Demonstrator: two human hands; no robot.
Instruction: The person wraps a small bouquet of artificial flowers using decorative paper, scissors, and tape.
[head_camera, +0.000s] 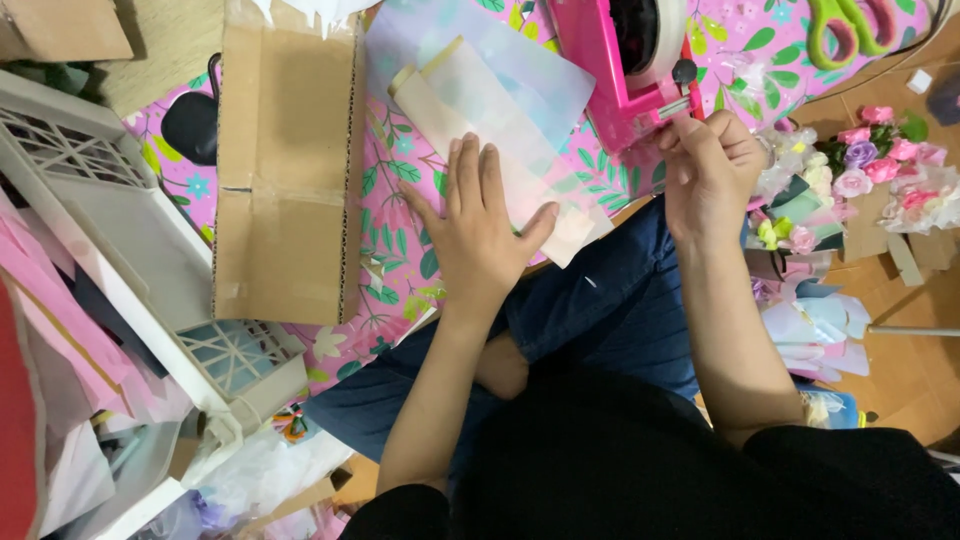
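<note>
Pressing flat on a folded sheet of pale paper (505, 150), the left hand (480, 230) lies with fingers spread, its grip released, holding the sheet down on the pink flowered desk (395, 190). The right hand (705, 170) is at the near edge of the pink tape dispenser (625, 60), fingertips pinched together at its cutter; whether tape sits between them cannot be told. A strip of brown cardboard (285, 160) lies just left of the paper. Green scissors (850, 25) rest at the far right. A small bunch of paper flowers (860, 165) sits on the floor to the right.
</note>
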